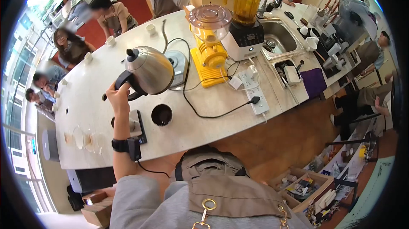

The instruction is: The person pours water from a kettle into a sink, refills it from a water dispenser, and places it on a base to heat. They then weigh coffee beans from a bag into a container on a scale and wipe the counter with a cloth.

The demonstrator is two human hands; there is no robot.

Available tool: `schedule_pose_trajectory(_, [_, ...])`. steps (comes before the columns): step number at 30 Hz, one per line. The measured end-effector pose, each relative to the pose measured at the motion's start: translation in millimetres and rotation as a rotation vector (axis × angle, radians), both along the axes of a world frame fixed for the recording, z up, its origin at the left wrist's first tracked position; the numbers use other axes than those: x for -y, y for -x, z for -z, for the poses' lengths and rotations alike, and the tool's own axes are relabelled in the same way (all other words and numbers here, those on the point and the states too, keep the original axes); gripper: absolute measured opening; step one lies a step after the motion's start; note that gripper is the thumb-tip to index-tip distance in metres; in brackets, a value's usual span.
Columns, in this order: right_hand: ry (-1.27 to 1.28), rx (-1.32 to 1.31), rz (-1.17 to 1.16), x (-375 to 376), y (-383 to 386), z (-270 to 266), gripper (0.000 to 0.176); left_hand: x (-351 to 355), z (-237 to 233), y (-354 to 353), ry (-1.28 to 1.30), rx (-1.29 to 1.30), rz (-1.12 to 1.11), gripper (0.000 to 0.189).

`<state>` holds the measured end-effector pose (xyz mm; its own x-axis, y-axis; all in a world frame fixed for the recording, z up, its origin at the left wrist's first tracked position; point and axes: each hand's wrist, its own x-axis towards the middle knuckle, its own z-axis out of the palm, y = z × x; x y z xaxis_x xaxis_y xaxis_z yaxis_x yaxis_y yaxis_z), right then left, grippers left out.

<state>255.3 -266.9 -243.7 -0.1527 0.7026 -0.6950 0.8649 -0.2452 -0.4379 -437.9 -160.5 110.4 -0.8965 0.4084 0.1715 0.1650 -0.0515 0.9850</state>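
My left hand [118, 97] is closed around the black handle of a silver gooseneck kettle [154, 69], holding it up over the table. The kettle's thin spout [164, 36] points away from me. Just right of the kettle is its round power base [177, 65], with a black cord. Below my hand, a black scale [141, 132] carries a vessel partly hidden by my forearm. A dark round container [162, 115] stands to the right of the scale. My right hand is out of sight.
A yellow coffee grinder [208, 54], a blender [243, 29], a power strip [254, 93] and a sink [279, 37] line the right side. Glassware [81, 137] stands at left. Several people sit along the far edge near white cups [150, 29]. Cords cross the tabletop.
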Motion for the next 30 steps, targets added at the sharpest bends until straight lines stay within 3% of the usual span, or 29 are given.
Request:
schedule_pose_trajectory(4, [0.139, -0.064, 0.122, 44, -31, 73, 0.026, -53, 32, 51, 0.052, -0.123, 0.123, 0.006])
schedule_pose_trajectory(7, [0.232, -0.129, 0.266, 67, -34, 87, 0.026, -81, 65, 81, 0.059, -0.088, 0.177, 0.006])
schedule_pose_trajectory(10, [0.343, -0.161, 0.604, 23, 50, -48, 0.023, -96, 89, 100, 0.095, -0.12, 0.206, 0.007])
schedule_pose_trajectory(14, [0.31, -0.36, 0.657, 21, 77, -71, 0.019, -115, 109, 99, 0.096, -0.026, 0.191, 0.006])
schedule_pose_trajectory(17, [0.36, -0.092, 0.489, -4, 118, -113, 0.02, -117, 115, 104, 0.097, -0.042, 0.166, 0.006])
schedule_pose_trajectory(21, [0.315, -0.016, 0.313, -1, 107, -84, 0.021, -118, 106, 118, 0.194, -0.149, 0.298, 0.01])
schedule_pose_trajectory(23, [0.076, -0.066, 0.121, -1, 99, -72, 0.021, -123, 102, 122, 0.262, -0.195, 0.364, 0.013])
schedule_pose_trajectory(24, [0.081, -0.06, 0.112, -6, 103, -82, 0.021, -126, 103, 123, 0.27, -0.187, 0.382, 0.014])
schedule_pose_trajectory(26, [0.226, 0.002, 0.377, -38, 148, -134, 0.022, -128, 108, 129, 0.331, -0.21, 0.385, 0.017])
schedule_pose_trajectory(27, [0.306, 0.003, 0.488, -41, 147, -132, 0.023, -125, 109, 130, 0.39, -0.238, 0.395, 0.023])
schedule_pose_trajectory(28, [0.307, 0.006, 0.479, -41, 138, -124, 0.023, -122, 107, 124, 0.391, -0.234, 0.387, 0.023])
schedule_pose_trajectory(30, [0.299, -0.083, 0.374, -42, 121, -108, 0.023, -115, 102, 101, 0.324, -0.65, 0.185, 0.044])
